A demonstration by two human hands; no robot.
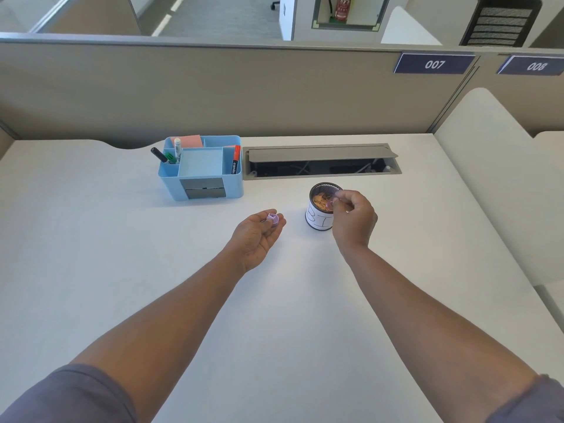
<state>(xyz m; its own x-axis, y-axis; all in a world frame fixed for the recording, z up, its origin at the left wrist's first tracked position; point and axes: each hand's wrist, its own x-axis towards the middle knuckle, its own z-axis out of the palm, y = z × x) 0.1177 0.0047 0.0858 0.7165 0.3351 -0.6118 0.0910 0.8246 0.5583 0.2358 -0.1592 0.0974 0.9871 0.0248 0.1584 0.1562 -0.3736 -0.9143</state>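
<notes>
A small black mesh cup (317,219) wrapped in white paper stands on the white desk (122,270), holding orange-tan bits. My right hand (354,219) hovers at the cup's right rim and pinches a small pink object (331,203) between thumb and fingertips. My left hand (258,236) lies palm up to the left of the cup. A small pink piece (272,217) rests on its loosely curled fingers.
A light blue desk organiser (201,169) with markers and pink notes stands at the back left. Behind the cup is an open grey cable hatch (320,161). A beige partition (213,93) closes the desk's far edge.
</notes>
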